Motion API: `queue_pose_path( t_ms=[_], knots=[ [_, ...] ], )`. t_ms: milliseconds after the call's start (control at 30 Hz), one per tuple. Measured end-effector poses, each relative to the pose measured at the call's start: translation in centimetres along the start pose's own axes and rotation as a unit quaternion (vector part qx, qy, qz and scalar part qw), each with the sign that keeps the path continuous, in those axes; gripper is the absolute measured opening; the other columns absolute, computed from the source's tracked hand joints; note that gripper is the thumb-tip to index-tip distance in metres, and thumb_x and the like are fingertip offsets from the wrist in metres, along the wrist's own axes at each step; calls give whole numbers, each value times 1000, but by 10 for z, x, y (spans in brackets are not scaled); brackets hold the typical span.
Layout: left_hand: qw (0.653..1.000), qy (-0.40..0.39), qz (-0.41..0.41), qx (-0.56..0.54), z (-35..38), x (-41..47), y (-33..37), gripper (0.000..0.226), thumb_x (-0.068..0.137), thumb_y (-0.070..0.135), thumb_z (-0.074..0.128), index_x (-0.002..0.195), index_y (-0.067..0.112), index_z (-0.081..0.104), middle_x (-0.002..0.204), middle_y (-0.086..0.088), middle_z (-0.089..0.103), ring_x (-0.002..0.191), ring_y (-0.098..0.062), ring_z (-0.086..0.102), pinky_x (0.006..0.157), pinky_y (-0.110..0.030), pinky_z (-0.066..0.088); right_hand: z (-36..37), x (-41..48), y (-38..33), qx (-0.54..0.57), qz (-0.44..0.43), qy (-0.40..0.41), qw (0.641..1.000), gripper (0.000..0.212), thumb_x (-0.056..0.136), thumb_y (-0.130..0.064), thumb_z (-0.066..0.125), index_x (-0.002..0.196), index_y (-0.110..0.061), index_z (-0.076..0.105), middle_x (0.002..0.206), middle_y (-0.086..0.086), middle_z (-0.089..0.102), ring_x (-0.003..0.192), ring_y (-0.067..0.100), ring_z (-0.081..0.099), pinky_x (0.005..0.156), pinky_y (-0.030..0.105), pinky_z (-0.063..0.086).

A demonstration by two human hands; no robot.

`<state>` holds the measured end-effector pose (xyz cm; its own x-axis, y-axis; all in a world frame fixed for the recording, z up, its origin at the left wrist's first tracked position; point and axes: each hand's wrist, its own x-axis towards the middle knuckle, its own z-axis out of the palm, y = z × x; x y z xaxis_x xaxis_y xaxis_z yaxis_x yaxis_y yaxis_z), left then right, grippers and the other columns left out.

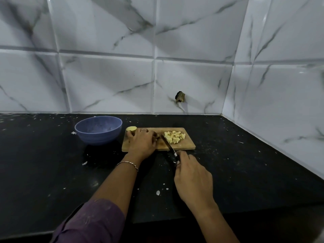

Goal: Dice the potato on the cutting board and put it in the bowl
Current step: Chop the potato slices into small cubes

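Observation:
A wooden cutting board [185, 146] lies on the black counter. A pile of pale yellow potato dice [174, 136] sits on its right half. At the board's far left corner lies an uncut potato piece [131, 128]. My left hand [141, 142] rests on the board's left half with fingers curled over something hidden beneath it. My right hand [192, 179] grips the black handle of a knife [168, 144], whose blade angles across the board between my left hand and the dice. A blue bowl [98, 129] stands left of the board and looks empty.
The black counter [43, 163] is speckled with white flecks. Marble-patterned tiled walls rise behind and along the right side, meeting in a corner at the back right. A dark hole [180, 97] marks the back wall above the board.

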<state>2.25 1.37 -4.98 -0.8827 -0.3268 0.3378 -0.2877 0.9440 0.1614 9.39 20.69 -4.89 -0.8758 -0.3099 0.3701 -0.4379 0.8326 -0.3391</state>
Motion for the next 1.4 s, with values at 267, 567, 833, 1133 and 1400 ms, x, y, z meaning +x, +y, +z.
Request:
queue_pose_path(
  t_ms=[267,567,833,1133,1400],
  knots=[
    [999,15,6,-34,6,5,0,26,97,41,50,121,35,57,126,2,61,132,-22,40,108,-54,18,3,2,1,2,-4,-5,1000,39,104,-30,43,142,-31,34,117,-6,52,81,5,51,63,19,35],
    [997,37,-2,-67,5,5,2,20,96,34,57,115,36,62,119,7,65,127,-19,46,109,-54,20,4,2,2,8,-10,25,1000,40,105,-32,41,144,-31,33,117,-9,51,86,4,53,70,20,40],
    [992,41,-31,-115,1,-6,-1,20,97,28,56,113,35,67,118,8,66,122,-17,51,110,-53,21,5,2,3,2,-7,25,1000,39,105,-30,41,144,-30,35,113,-8,52,78,5,50,62,20,35],
    [991,14,-47,-128,8,-9,-5,19,95,33,59,110,31,70,113,6,68,118,-18,54,110,-57,21,4,-1,4,17,-20,16,1000,41,104,-31,42,144,-32,35,106,-9,51,79,5,50,64,20,38],
    [992,25,-53,-108,8,-7,-4,19,94,37,60,108,30,70,111,7,68,117,-17,54,108,-54,23,6,1,5,22,-26,13,999,41,105,-31,41,145,-31,36,106,-9,52,82,5,52,68,21,41]
  ],
)
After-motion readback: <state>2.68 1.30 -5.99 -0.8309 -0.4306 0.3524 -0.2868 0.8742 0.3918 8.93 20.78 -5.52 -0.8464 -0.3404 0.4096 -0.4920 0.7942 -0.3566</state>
